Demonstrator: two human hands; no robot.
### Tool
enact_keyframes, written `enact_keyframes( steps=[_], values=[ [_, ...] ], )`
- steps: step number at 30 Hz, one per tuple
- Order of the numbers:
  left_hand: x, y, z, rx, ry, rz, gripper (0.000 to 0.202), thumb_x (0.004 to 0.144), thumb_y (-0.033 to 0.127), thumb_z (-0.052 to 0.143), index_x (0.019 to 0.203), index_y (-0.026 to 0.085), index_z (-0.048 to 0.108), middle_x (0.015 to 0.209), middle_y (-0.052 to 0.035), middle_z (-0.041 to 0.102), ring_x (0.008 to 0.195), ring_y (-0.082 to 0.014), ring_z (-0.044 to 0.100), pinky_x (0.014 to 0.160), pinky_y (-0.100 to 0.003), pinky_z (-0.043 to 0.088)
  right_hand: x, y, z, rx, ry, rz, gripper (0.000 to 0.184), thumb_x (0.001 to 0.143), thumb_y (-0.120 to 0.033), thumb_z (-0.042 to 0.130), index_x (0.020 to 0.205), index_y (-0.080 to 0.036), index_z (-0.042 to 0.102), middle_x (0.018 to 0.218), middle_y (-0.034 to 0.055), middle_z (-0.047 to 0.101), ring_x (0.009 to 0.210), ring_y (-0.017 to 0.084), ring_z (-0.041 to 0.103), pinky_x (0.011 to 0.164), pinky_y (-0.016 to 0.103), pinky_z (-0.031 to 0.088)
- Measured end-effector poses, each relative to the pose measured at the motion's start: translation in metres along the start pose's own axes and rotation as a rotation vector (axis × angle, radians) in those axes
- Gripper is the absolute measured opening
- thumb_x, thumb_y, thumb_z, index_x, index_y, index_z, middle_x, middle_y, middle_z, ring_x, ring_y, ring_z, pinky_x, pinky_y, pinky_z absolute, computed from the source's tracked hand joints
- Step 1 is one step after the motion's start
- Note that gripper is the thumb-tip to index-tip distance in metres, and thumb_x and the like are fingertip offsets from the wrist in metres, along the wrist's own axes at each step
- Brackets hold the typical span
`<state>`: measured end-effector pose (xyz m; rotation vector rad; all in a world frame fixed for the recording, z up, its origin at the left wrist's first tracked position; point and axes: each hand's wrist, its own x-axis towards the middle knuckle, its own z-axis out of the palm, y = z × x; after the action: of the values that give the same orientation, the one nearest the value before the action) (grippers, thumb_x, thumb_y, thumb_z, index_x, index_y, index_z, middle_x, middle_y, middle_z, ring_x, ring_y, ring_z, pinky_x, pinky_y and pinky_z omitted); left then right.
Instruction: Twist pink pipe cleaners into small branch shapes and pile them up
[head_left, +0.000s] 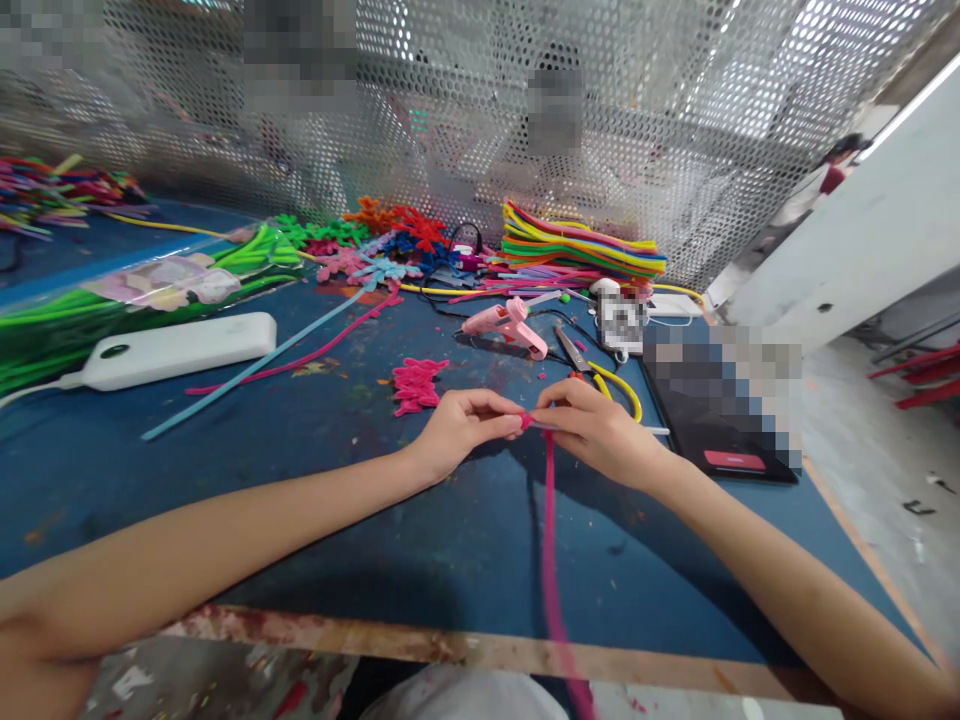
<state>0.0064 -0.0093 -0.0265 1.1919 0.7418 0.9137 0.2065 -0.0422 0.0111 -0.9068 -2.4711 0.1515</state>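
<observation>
Pink fuzzy wire (550,520) sits above the blue table (360,540), its top end pinched narrowly between the fingertips of the left hand (466,428) and the right hand (600,425), which nearly meet. Its long tail runs down across the table's near edge. Pink shapes (418,385) lie near the left hand; scissors (574,350) and a glue gun (506,325) lie beyond.

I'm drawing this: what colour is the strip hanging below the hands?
Bright pink; the strip shows best in the head view.
</observation>
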Motion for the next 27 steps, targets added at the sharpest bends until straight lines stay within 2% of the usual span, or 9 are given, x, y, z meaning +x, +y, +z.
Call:
enact_keyframes(
  steps=[6,11,15,19,23,25,27],
  values=[
    [-0.001,0.003,0.001,0.104,-0.051,-0.008,0.018,0.059,0.022,0.076,0.074,0.013,0.07,0.071,-0.0026,0.069,0.062,-0.0113,0.061,0.065,-0.023,0.05,-0.005,0.002,0.005,-0.056,0.023,-0.061,0.011,0.086,-0.019,0.05,0.091,-0.015,0.059,0.09,0.0081,0.055,0.082,0.016,0.053,0.072,0.028,0.048],
    [-0.002,0.001,0.002,0.173,-0.096,0.026,0.02,0.058,0.025,0.077,0.07,0.012,0.069,0.076,-0.0049,0.07,0.07,-0.015,0.064,0.067,-0.025,0.051,-0.004,-0.007,0.007,-0.269,0.025,-0.098,0.019,0.087,-0.027,0.051,0.076,-0.013,0.058,0.079,0.0081,0.057,0.075,0.016,0.052,0.065,0.027,0.045],
    [-0.001,0.0,0.001,0.181,-0.11,0.033,0.02,0.059,0.025,0.076,0.072,0.011,0.068,0.075,-0.0047,0.069,0.069,-0.014,0.063,0.067,-0.024,0.051,-0.006,-0.012,0.008,-0.541,0.112,-0.315,0.009,0.086,-0.019,0.051,0.082,-0.016,0.059,0.079,0.0046,0.06,0.067,0.014,0.049,0.059,0.028,0.04],
    [-0.002,0.003,0.002,0.182,-0.137,0.067,0.016,0.06,0.022,0.075,0.068,0.011,0.067,0.073,-0.0039,0.068,0.067,-0.0126,0.062,0.067,-0.024,0.051,-0.011,-0.011,0.008,-0.631,0.151,-0.506,0.007,0.084,-0.018,0.053,0.08,-0.017,0.06,0.078,0.0016,0.06,0.062,0.011,0.048,0.054,0.028,0.036],
    [-0.007,0.006,0.003,0.083,-0.256,0.065,0.013,0.063,0.018,0.074,0.07,0.011,0.066,0.091,-0.0081,0.069,0.083,-0.0156,0.064,0.077,-0.027,0.05,-0.014,-0.008,0.01,-0.611,0.232,-0.606,0.006,0.081,-0.021,0.058,0.076,-0.019,0.061,0.08,0.0007,0.062,0.062,0.01,0.048,0.051,0.028,0.036],
    [-0.009,0.007,0.003,0.031,-0.352,0.003,0.012,0.063,0.015,0.074,0.071,0.01,0.065,0.098,-0.0106,0.069,0.09,-0.0177,0.064,0.082,-0.03,0.049,-0.014,-0.008,0.011,-0.58,0.244,-0.687,0.008,0.079,-0.022,0.06,0.072,-0.019,0.061,0.078,0.0002,0.061,0.062,0.011,0.048,0.05,0.027,0.036],
    [-0.009,0.008,0.002,-0.02,-0.439,-0.065,0.013,0.062,0.012,0.074,0.07,0.009,0.065,0.098,-0.0113,0.069,0.089,-0.0181,0.064,0.081,-0.032,0.049,-0.014,-0.01,0.013,-0.548,0.247,-0.753,0.009,0.078,-0.022,0.061,0.069,-0.02,0.062,0.076,0.0,0.06,0.061,0.01,0.048,0.049,0.027,0.036]
  ],
)
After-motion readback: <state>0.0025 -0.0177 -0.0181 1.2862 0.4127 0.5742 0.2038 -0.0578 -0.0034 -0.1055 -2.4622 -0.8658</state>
